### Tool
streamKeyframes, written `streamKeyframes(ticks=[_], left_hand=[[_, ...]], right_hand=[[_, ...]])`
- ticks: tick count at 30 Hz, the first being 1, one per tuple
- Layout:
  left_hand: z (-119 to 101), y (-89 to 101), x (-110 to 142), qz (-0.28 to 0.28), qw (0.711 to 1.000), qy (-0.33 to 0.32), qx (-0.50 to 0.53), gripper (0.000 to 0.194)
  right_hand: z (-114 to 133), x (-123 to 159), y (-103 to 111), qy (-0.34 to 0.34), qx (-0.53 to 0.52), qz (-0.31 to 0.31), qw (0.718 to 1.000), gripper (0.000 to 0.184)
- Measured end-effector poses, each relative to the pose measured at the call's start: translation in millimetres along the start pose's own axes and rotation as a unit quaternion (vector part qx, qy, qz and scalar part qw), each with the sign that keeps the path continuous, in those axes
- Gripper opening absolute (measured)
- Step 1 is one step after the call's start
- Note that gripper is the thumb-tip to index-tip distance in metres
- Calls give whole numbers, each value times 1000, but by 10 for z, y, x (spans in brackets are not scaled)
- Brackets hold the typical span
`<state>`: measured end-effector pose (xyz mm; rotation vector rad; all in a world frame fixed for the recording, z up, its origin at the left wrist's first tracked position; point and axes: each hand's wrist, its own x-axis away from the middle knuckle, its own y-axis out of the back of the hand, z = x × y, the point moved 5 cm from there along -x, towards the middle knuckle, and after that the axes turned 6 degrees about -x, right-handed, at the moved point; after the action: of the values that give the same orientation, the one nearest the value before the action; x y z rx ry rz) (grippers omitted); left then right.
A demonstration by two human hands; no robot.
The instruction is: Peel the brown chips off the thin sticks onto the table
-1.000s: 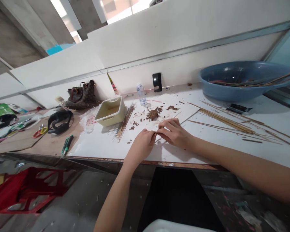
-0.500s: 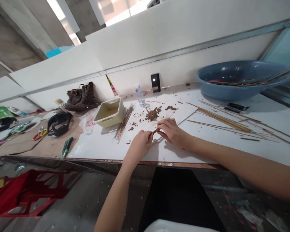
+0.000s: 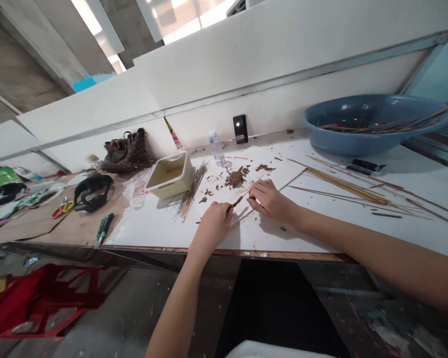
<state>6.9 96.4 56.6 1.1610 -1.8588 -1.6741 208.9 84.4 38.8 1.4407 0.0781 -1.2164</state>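
My left hand (image 3: 214,220) is closed, thumb against the fingers, on the lower end of a thin stick with a brown, clay-like coating (image 3: 238,202). The fingers of my right hand (image 3: 271,203) pinch the bare, pale part of this stick, whose tip seems to show past them. Just beyond both hands lies a lump of brown clay-like material (image 3: 235,178), with crumbs and small pieces of it scattered round about on a white board (image 3: 283,174). A bundle of thin tan sticks (image 3: 349,186) rests to the right of my right hand.
Left of the hands stands a cream plastic tub (image 3: 168,188), with more thin sticks (image 3: 194,191) beside it. A water bottle (image 3: 217,149) and a phone (image 3: 241,129) are at the back. Far right is a large blue basin (image 3: 358,141). Green-handled pliers (image 3: 104,227) lie near the front edge.
My right hand has moved slightly right and away from my left hand. More of the brown-coated stick now shows between them, with a bare part visible.
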Motion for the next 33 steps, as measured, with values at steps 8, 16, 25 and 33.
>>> streamKeyframes(ticks=[8, 16, 25, 33], left_hand=[[90, -86, 2, -22, 999, -7, 23, 18], [43, -59, -1, -32, 996, -3, 84, 19], [-17, -67, -50, -19, 996, -3, 86, 10], [2, -60, -13, -81, 996, -33, 21, 17]], right_hand=[[-118, 67, 104, -135, 77, -169, 973, 48], [145, 13, -131, 5, 13, 34, 999, 22], [192, 23, -105, 33, -3, 18, 999, 19], [240, 43, -68, 33, 15, 27, 999, 24]])
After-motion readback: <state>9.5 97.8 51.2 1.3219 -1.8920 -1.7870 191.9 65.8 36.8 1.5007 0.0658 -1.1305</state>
